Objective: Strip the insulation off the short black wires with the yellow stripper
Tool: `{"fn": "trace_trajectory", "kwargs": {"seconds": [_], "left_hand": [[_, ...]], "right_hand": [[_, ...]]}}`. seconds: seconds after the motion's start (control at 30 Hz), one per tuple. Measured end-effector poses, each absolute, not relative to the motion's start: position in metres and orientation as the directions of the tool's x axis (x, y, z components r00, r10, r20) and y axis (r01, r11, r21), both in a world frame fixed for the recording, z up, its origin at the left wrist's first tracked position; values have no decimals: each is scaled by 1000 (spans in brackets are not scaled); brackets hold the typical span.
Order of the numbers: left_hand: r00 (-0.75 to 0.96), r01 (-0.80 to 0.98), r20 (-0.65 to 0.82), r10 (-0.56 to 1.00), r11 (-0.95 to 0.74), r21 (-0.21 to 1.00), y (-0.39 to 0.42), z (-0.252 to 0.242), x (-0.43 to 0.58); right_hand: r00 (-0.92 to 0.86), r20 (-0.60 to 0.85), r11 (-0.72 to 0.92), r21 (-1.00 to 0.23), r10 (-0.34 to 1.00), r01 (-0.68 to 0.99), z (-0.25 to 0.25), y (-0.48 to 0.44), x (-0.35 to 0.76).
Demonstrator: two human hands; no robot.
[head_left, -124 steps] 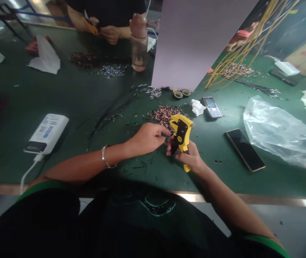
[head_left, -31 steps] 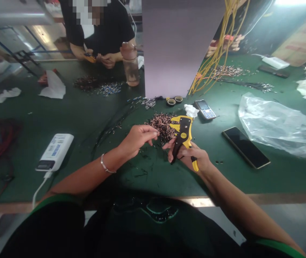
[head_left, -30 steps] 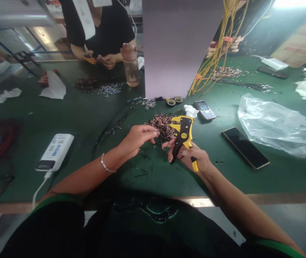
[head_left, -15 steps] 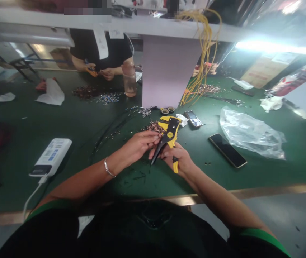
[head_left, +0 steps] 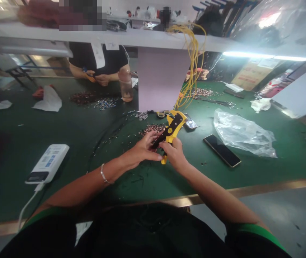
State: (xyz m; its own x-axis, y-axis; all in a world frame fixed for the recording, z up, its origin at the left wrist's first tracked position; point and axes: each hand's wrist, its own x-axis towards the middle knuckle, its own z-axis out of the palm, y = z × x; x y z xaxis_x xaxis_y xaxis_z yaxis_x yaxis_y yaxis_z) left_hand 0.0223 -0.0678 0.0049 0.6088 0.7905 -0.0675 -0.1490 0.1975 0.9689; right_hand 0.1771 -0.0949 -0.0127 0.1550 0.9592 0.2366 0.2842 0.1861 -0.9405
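A yellow stripper (head_left: 173, 126) is held just above the green table (head_left: 69, 132), its head tilted up and away, over the near edge of a pile of copper bits (head_left: 153, 128). The handles are clenched in the right hand (head_left: 174, 154). The left hand (head_left: 144, 150) is set against the tool's black underside with its fingertips pinched together, but whether a wire is caught between them cannot be told, since anything there is too small to be made out. The chief risk is judged to be a nipped fingertip: the left fingers are touching the tool, and a squeeze of the handles could catch skin if they are not kept back from the blades. A short piece could also be let slip and lost among the offcuts scattered beneath the hands. The pile could be swept aside by a careless wrist. A phone (head_left: 222, 150) is seen near the right arm and a power bank (head_left: 47, 163) with its cable by the left elbow, where the lead could be snagged. A co-worker's hands (head_left: 99, 78) are seen well apart, across the table.
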Motion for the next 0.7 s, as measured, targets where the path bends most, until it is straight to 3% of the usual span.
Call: {"fn": "trace_trajectory", "kwargs": {"seconds": [0.27,0.4,0.5,0.7], "left_hand": [[535,121,107,838,-201,972,-74,-5,20],[465,129,191,864,-280,951,-75,-6,20],[462,69,145,875,-199,978,-75,-6,23],[498,-176,-141,856,258,950,-62,2,18]], "right_hand": [[68,373,291,-814,925,502,-10,-96,162],[-18,373,322,-773,927,547,-5,-96,158],[-58,359,332,-775,932,538,-3,-98,160],[-30,315,308,-894,949,325,-19,-98,182]]}}
